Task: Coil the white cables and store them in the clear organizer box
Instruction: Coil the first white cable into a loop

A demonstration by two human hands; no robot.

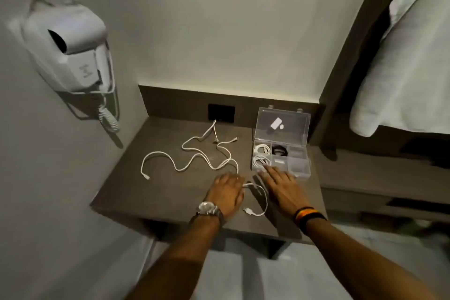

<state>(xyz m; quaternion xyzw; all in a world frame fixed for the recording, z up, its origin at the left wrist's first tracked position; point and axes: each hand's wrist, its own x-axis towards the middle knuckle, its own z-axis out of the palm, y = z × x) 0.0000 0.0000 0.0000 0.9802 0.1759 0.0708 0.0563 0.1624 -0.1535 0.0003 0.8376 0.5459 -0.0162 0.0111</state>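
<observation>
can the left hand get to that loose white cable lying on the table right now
Probably yes: the left hand rests on the table right at the loose white cable, with nothing between them.

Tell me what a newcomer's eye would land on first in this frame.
Loose white cables sprawl across the middle of the dark table, and both hands, the left hand and the right hand, lie flat near its front edge. At the right of the table sits the clear organizer box, lid up, with coiled white cables already in its left compartments. A white hair dryer hangs on the left wall.
</observation>
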